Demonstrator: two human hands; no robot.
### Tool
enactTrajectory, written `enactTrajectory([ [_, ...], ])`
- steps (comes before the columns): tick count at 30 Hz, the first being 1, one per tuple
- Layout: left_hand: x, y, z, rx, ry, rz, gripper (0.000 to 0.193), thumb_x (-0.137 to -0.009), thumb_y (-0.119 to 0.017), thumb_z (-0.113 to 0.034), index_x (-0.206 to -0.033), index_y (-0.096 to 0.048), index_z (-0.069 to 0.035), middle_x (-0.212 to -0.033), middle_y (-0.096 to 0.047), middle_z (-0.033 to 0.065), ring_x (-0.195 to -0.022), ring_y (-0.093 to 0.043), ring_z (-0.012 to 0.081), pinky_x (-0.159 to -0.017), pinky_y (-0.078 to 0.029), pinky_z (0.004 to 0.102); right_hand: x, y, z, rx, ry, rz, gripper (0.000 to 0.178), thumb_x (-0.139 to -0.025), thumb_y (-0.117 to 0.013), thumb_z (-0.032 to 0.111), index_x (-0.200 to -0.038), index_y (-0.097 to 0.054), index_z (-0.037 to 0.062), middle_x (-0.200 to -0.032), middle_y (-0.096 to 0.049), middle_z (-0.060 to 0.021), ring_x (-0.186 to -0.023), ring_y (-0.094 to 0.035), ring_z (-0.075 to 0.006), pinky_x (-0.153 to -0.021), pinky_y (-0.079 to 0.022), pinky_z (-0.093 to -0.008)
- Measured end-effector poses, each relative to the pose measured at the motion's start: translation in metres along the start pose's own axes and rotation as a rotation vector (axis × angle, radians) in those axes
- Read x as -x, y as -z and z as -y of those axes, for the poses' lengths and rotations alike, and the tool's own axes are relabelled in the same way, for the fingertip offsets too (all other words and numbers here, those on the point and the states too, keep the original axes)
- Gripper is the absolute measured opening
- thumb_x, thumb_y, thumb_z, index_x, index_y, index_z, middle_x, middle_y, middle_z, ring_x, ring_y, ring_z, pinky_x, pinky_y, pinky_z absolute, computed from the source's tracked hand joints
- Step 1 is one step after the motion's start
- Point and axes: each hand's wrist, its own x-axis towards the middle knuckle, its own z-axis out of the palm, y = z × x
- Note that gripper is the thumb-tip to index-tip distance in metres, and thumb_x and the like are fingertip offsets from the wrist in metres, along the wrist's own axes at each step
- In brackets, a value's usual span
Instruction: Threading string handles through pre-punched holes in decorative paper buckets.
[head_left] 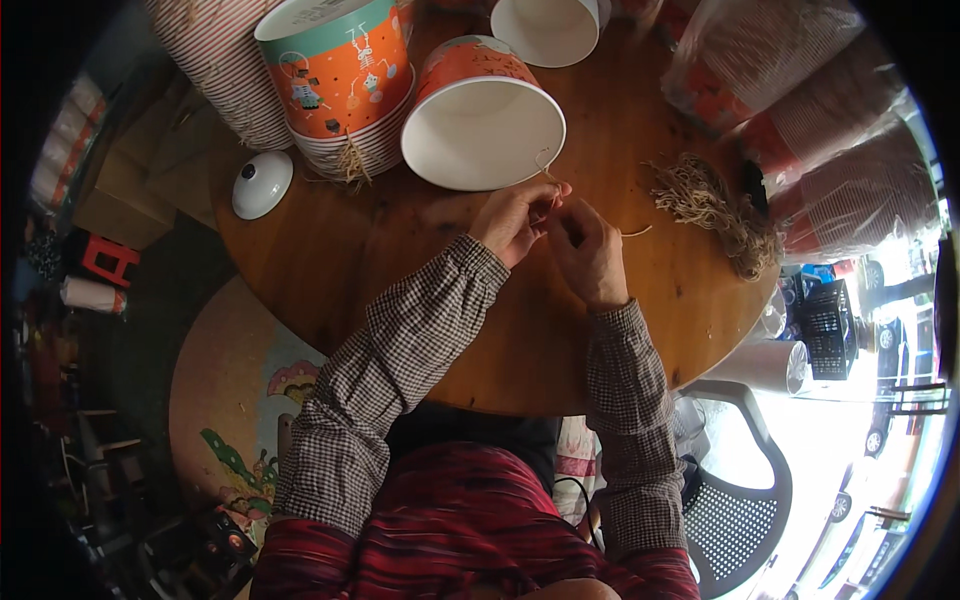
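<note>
A paper bucket (485, 135) with an orange printed side lies tipped on the round wooden table, its white inside facing me. Just in front of its rim, my left hand (515, 222) and my right hand (588, 245) meet, fingers pinched together on a thin tan cord (547, 168). One end of the cord curls up in front of the bucket's rim. Beyond my right fingers another tan end (637, 232) sticks out to the right. The part between my fingertips is hidden. Right of my hands lies a loose bundle of similar cords (700, 205).
A nested stack of printed buckets (345, 80) stands at the back left, beside a white lid (263, 185). Another white bucket (548, 35) lies behind. Plastic-wrapped bucket stacks (850, 180) crowd the right side. A grey chair (740, 500) stands right of me.
</note>
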Motion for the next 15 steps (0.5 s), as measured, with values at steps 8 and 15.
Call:
enactTrajectory([
  [8,-0.002,-0.004,-0.003,0.077,-0.110,-0.085,0.012,-0.084,-0.061,-0.008,-0.093,-0.062,0.001,-0.080,-0.058,0.0028,-0.073,-0.054,0.0110,-0.069,-0.046,0.0235,0.004,0.006,0.001,0.003,0.083,0.223,0.009,-0.081,-0.061,0.008,-0.087,-0.061,0.0006,-0.068,-0.059,-0.0104,-0.061,-0.057,-0.0162,-0.060,-0.047,-0.0291],
  [15,-0.003,0.003,-0.004,0.100,0.046,0.003,0.016,-0.086,-0.061,-0.010,-0.098,-0.060,0.002,-0.082,-0.055,0.0029,-0.076,-0.054,0.0124,-0.071,-0.048,0.0244,0.000,0.016,0.006,-0.142,0.014,0.412,0.010,-0.078,-0.061,0.008,-0.083,-0.060,-0.0009,-0.064,-0.055,-0.0056,-0.059,-0.051,-0.0122,-0.057,-0.045,-0.0299],
])
